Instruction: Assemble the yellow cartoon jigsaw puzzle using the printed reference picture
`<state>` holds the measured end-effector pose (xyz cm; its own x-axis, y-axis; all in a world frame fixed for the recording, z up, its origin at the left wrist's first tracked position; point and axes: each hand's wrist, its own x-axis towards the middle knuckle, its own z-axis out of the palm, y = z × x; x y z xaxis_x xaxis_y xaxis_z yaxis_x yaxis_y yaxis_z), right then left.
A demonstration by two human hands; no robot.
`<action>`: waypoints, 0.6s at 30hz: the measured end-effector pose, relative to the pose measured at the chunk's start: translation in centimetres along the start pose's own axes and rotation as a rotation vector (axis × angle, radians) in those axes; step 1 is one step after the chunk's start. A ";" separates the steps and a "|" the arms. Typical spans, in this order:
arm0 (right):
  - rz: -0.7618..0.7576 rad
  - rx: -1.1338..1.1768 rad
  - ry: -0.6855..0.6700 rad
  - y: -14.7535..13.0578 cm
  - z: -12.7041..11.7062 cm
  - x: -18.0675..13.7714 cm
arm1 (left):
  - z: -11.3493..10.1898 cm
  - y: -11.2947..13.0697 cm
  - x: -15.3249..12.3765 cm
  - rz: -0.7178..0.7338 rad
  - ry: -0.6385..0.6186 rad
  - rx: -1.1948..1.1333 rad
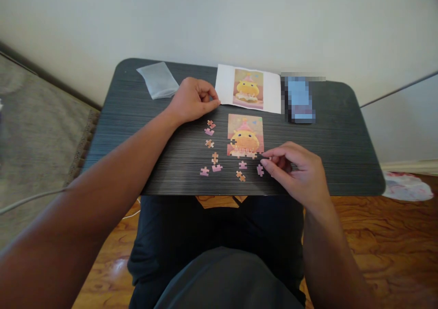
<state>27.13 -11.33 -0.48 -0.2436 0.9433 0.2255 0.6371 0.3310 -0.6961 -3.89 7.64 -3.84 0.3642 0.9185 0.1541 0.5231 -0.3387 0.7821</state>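
Observation:
A partly joined jigsaw puzzle [245,133] with a yellow character in a pink hat lies mid-table, its lower edge uneven. My right hand [297,167] pinches a small puzzle piece [266,157] by the puzzle's lower right corner; the fingertips partly hide it. Just under those fingers is a loose pink piece [260,170]. Closed, with thumb and index finger together, my left hand [196,100] is at the lower left corner of a printed picture sheet [273,92]. Several loose pieces lie left of the puzzle, among them a pink one [216,168]. Below it are another pink piece [242,164] and an orange one [241,176].
Behind my left hand lies a translucent bag [158,80]. A phone [300,96], partly pixelated, is right of the sheet. The dark table [342,154] has rounded corners and stands against a pale wall. A white plastic bag [409,186] is beyond its right end.

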 end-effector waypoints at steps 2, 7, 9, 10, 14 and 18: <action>-0.059 0.003 -0.106 -2.0 0.9 1.1 | 0.1 -0.2 0.2 -0.001 -0.025 -0.011; -0.191 -0.167 -0.307 -4.5 2.5 3.7 | -0.1 -0.5 0.2 0.013 -0.102 -0.031; -0.205 -0.184 -0.317 -4.5 2.3 4.0 | -0.6 -0.6 0.2 0.019 -0.168 -0.065; -0.201 -0.173 -0.314 -4.3 1.9 3.9 | -0.9 -0.7 0.1 0.022 -0.209 -0.093; -0.140 -0.140 -0.327 -3.1 0.2 2.3 | -2.8 -0.8 -0.3 0.049 -0.352 -0.156; -0.075 -0.127 -0.322 -2.2 -0.4 0.1 | -4.1 -0.5 -0.7 0.095 -0.426 -0.101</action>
<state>25.97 -11.95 1.39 -0.4983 0.8664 0.0322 0.6894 0.4185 -0.5912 -7.57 8.02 -1.81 0.7029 0.7110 -0.0183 0.4020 -0.3759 0.8349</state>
